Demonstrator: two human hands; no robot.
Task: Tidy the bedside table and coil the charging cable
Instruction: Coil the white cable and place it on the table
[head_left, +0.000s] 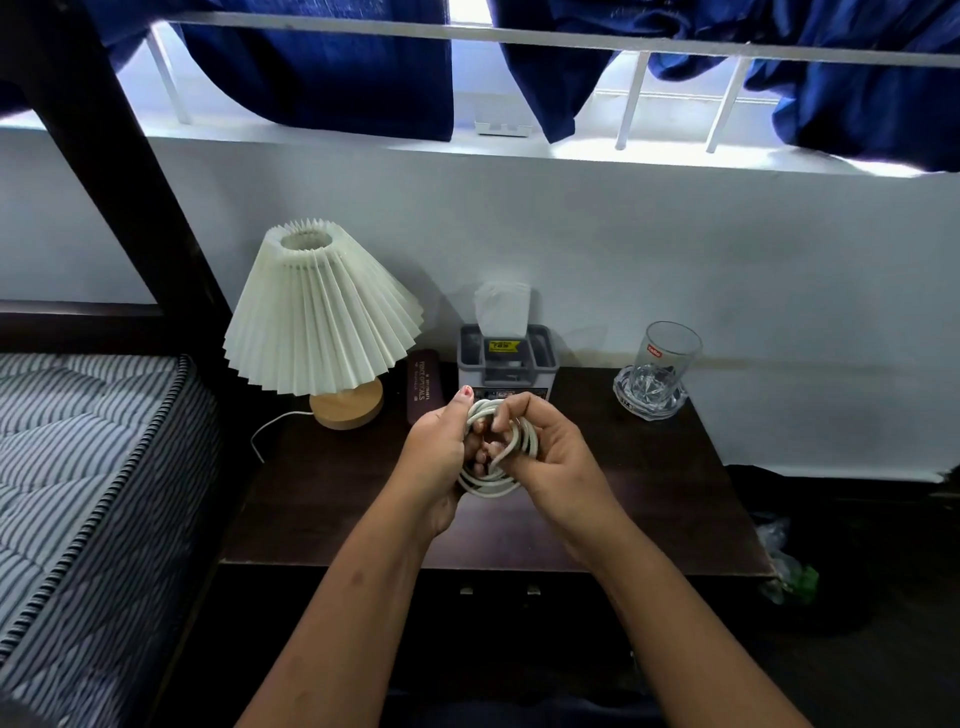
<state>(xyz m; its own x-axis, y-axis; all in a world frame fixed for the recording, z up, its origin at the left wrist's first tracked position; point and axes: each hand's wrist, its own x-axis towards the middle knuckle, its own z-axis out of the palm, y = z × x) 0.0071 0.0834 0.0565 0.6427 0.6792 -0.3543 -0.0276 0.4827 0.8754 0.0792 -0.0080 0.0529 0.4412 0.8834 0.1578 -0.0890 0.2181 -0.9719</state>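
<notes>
Above the middle of the dark wooden bedside table (649, 499), both hands hold a white charging cable (522, 441) wound into a loose coil of several loops. My left hand (434, 457) grips the coil's left side, thumb up along the top. My right hand (553, 457) pinches the loops from the right, fingers curled over the top strands. The cable's ends are hidden inside the hands.
A pleated white lamp (317, 322) on a wooden base stands at the back left, its cord trailing. A dark glasses case (425, 387), a grey tissue holder (506, 353), and a glass (667, 358) on a clear coaster line the back. A striped mattress (88, 467) lies left.
</notes>
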